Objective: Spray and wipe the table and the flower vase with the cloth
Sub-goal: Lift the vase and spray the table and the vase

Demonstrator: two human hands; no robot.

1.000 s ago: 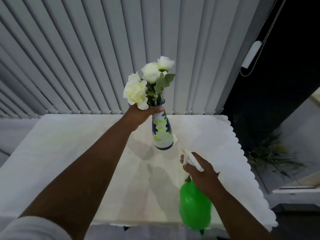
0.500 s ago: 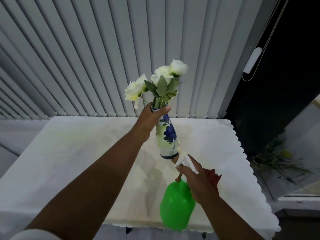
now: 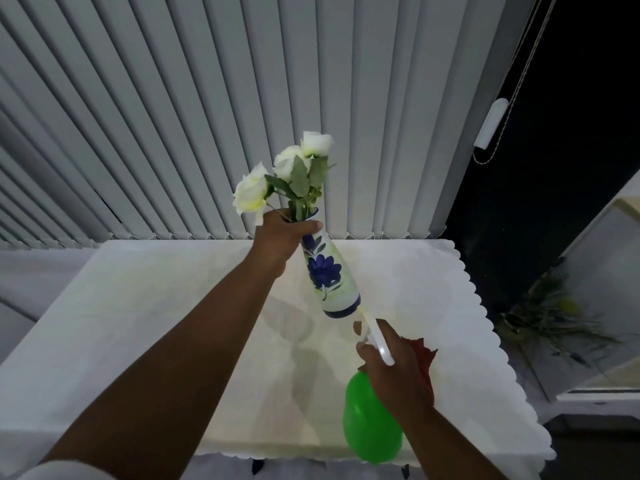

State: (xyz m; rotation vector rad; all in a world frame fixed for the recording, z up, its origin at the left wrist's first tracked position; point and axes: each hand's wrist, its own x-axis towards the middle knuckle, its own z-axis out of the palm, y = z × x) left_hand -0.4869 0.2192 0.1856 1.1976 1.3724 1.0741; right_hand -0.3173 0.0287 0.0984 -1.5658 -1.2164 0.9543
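Head view: above the white-covered desk, the flower vase is being held tilted in the air by the left hand, closed around its neck. Further right, the green spray bottle is being gripped by the right hand, nozzle just beside the vase's base, with a red cloth partly hidden behind that hand.

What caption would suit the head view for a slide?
Left hand holds the tilted vase above the table; right hand aims the green sprayer at its base.
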